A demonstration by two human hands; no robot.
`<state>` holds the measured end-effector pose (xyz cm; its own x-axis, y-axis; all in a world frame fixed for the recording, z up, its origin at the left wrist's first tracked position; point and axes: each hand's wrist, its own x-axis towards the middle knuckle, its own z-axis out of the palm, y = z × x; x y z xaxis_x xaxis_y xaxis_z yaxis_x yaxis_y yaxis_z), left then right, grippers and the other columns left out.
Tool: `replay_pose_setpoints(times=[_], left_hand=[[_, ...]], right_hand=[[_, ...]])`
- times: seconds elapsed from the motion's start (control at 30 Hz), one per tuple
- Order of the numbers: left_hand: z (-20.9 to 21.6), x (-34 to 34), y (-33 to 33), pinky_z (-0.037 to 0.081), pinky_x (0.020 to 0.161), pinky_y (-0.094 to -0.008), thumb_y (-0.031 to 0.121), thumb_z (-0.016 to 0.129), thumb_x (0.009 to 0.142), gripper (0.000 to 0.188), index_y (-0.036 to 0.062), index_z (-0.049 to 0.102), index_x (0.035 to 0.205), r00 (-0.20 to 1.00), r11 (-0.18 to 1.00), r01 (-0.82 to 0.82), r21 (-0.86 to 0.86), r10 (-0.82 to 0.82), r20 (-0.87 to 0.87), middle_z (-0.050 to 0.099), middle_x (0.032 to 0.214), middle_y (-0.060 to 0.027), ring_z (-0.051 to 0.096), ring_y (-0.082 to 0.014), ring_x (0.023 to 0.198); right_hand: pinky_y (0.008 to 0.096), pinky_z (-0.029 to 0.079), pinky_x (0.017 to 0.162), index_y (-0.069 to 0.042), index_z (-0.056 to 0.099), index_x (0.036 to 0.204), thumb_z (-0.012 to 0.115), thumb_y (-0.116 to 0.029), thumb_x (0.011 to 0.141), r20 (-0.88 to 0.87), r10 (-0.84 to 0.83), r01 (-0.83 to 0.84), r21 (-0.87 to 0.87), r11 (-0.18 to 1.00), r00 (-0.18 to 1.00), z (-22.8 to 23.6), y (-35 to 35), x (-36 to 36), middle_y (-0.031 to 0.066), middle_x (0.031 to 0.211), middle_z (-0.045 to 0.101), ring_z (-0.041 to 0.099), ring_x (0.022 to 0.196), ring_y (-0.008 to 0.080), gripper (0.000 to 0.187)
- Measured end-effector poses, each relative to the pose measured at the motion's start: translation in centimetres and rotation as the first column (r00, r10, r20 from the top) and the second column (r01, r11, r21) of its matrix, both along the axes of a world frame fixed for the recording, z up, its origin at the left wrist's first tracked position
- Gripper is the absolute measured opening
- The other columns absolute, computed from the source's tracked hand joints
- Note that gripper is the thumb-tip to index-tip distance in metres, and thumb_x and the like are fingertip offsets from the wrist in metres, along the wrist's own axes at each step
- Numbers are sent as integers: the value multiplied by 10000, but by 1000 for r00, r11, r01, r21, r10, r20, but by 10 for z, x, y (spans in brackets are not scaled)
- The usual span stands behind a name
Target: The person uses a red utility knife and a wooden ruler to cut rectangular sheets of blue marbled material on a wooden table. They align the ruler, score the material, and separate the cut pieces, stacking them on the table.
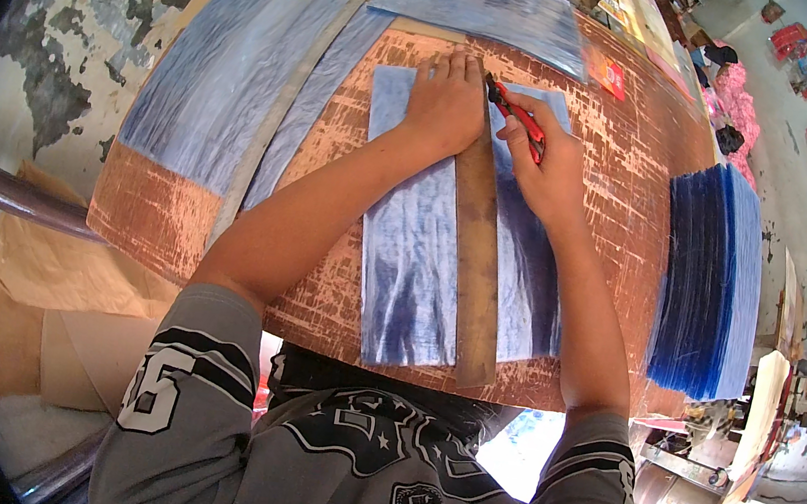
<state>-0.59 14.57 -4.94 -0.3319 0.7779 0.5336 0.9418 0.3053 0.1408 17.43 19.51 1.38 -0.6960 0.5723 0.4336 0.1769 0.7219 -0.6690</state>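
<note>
My left hand (449, 102) lies flat across the far end of a long brown metal straightedge (476, 251), its fingers stretched out. Under the straightedge is a bluish, glossy plastic sheet (405, 282), which shows on both sides of it. My right hand (550, 164) is closed round a red-and-black utility knife (525, 121). The knife's dark tip is at the straightedge's right edge, near the sheet's far end and close beside my left hand. Whether the blade touches the sheet is hard to make out.
The brown tabletop (625, 168) is heavily scored. More bluish sheets (229, 69) lie at the left under a long grey strip (291, 102), and another batch (484, 5) at the far side. A thick blue stack (707, 284) stands at the right edge. Brown paper (70, 261) sits lower left.
</note>
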Motion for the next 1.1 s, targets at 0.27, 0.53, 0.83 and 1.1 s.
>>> replay_pose_setpoints(times=[0.27,0.53,0.83,1.1], left_hand=[[5,0,-2,362,1219,-582,185,567,965,617,-120,498,1497,1000,999,8,-42,-7,25,518,1567,-333,531,-435,1447],[4,1,-1,393,1164,-580,185,536,974,571,-134,560,1447,1000,1000,8,12,-8,-18,565,1525,-332,575,-428,1389],[9,2,-3,364,1222,-581,154,495,983,585,-126,498,1496,998,998,10,-59,-6,55,500,1580,-344,517,-439,1470],[7,1,-3,364,1222,-572,161,507,982,583,-124,506,1490,999,999,2,-47,0,39,505,1574,-345,527,-438,1458]], right_hand=[[444,570,647,-61,749,1156,649,-147,942,-76,-2,10,111,994,997,4,-2,6,200,738,700,691,618,383,251],[347,530,577,-31,754,968,665,-193,956,-151,58,-41,110,993,987,15,-10,20,126,668,665,647,540,236,185],[282,527,576,-24,800,996,626,-226,1099,-353,-205,204,-42,978,913,8,-11,16,65,700,730,694,617,109,285],[310,645,689,9,743,1233,760,-232,1042,-227,-181,130,-224,966,957,15,-9,2,107,972,806,780,785,167,307]])
